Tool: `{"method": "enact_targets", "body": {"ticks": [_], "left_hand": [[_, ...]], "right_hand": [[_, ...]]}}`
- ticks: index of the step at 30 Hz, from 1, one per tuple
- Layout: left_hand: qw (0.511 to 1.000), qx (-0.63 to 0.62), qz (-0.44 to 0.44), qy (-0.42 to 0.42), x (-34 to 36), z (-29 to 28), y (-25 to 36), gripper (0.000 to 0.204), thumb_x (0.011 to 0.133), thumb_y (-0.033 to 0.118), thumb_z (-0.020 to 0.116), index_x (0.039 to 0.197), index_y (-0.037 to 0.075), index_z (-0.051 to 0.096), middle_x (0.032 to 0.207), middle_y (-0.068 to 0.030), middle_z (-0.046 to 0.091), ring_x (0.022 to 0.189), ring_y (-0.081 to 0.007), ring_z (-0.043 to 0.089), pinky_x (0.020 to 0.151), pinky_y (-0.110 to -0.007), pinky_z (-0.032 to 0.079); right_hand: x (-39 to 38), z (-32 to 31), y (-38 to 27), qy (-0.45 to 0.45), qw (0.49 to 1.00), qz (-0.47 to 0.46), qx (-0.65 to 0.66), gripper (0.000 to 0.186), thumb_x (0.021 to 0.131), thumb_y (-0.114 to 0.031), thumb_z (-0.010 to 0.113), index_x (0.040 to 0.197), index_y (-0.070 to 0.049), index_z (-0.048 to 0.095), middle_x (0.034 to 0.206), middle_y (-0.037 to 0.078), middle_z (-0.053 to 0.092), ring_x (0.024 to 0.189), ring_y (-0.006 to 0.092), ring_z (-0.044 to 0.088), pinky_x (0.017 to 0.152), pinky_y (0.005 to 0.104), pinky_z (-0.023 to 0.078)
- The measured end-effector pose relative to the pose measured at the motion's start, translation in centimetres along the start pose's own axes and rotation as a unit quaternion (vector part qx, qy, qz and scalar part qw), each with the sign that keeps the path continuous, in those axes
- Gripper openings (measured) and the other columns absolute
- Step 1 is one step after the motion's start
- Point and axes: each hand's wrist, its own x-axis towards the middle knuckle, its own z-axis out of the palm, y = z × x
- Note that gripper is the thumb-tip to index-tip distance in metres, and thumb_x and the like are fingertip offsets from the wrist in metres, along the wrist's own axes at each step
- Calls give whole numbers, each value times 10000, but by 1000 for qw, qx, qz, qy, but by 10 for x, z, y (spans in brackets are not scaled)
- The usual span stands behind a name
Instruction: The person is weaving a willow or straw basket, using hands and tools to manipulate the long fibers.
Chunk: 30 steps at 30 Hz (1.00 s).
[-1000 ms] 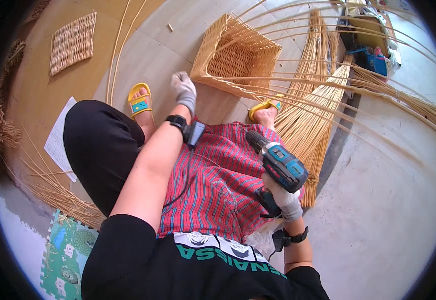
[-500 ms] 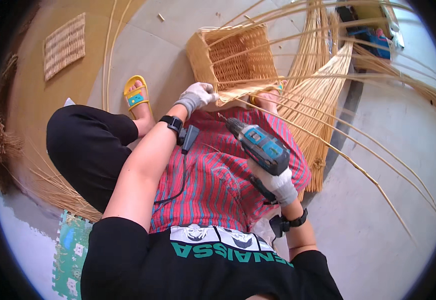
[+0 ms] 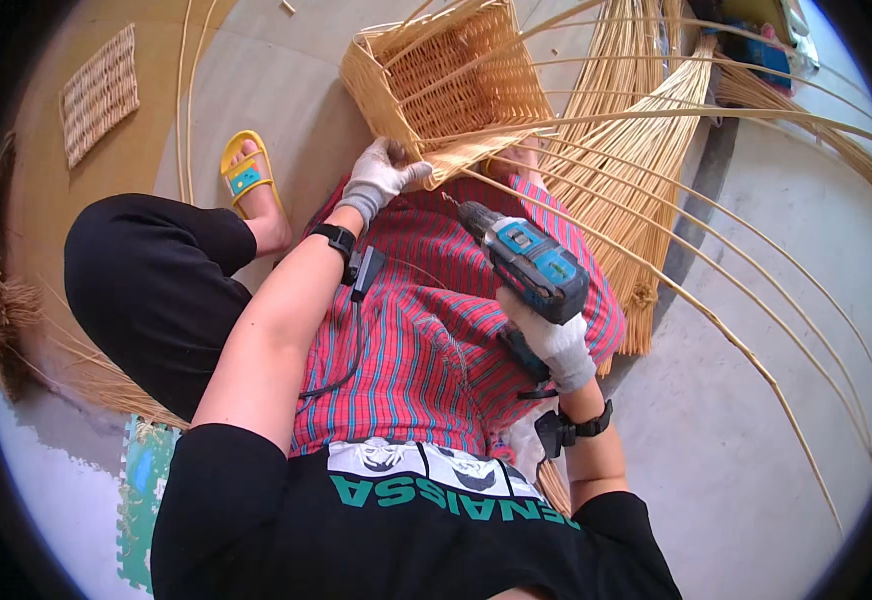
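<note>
My gloved left hand [image 3: 379, 182] grips the near corner of a woven wicker basket [image 3: 471, 85], which is tilted with its opening toward me; long loose canes [image 3: 696, 315] spread out from it to the right. In my gloved right hand [image 3: 546, 340] is a blue-and-black cordless drill [image 3: 536, 262], its bit angled up toward the basket's near rim, a short distance below it. A red striped cloth [image 3: 396, 350] lies over my lap beneath both hands.
A flat woven square [image 3: 98, 95] lies on tan board at the left. Bundles of straw-coloured canes [image 3: 646, 240] stretch along the right, with a blue container [image 3: 761, 65] at the back. A green foam mat [image 3: 141, 500] is at lower left; yellow sandals [image 3: 246, 170] are on my feet.
My left hand has moved onto the basket and closed on its corner. The basket has tipped toward me and sits higher in view. The drill has risen toward the rim, its bit pointing up at it.
</note>
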Motion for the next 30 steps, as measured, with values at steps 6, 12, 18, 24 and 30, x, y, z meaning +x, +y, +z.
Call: {"method": "enact_targets", "body": {"ticks": [6, 12, 18, 24, 30], "left_hand": [[991, -126, 37, 6, 0, 19, 14, 493, 731, 227, 924, 1027, -11, 610, 893, -84, 675, 782, -178, 623, 739, -338, 544], [997, -71, 40, 11, 3, 23, 13, 488, 748, 172, 896, 1097, -26, 619, 1011, -153, 737, 899, -218, 711, 782, -355, 567], [993, -108, 56, -12, 8, 21, 18, 548, 721, 208, 902, 1121, -52, 633, 1071, -182, 738, 944, -250, 719, 830, -362, 563], [999, -47, 15, -24, -1, 10, 38, 591, 713, 195, 913, 1172, -48, 632, 1103, -163, 738, 983, -241, 715, 866, -351, 561], [999, 7, -12, -29, -2, 7, 41, 625, 692, 242, 931, 1169, -38, 640, 1081, -158, 744, 967, -236, 716, 857, -350, 560]], "right_hand": [[28, 6, 8, -5, 998, -15, -64, 413, 842, -228, 766, 1213, -77, 662, 1109, 160, 726, 1009, 330, 708, 866, 396, 564], [46, 14, 3, -20, 996, 2, -83, 378, 855, -274, 727, 1186, -101, 668, 1031, 158, 732, 937, 345, 713, 819, 417, 572], [51, 14, 7, -54, 990, 93, -90, 402, 846, -278, 739, 1199, -100, 666, 1050, 159, 731, 967, 346, 710, 831, 421, 566], [53, 13, 15, -37, 991, 33, -124, 440, 848, -287, 739, 1236, -97, 657, 1124, 177, 716, 1065, 353, 682, 888, 420, 552], [55, 11, 17, -46, 989, 35, -137, 456, 842, -300, 743, 1238, -92, 652, 1116, 177, 718, 1045, 357, 689, 873, 424, 558]]}}
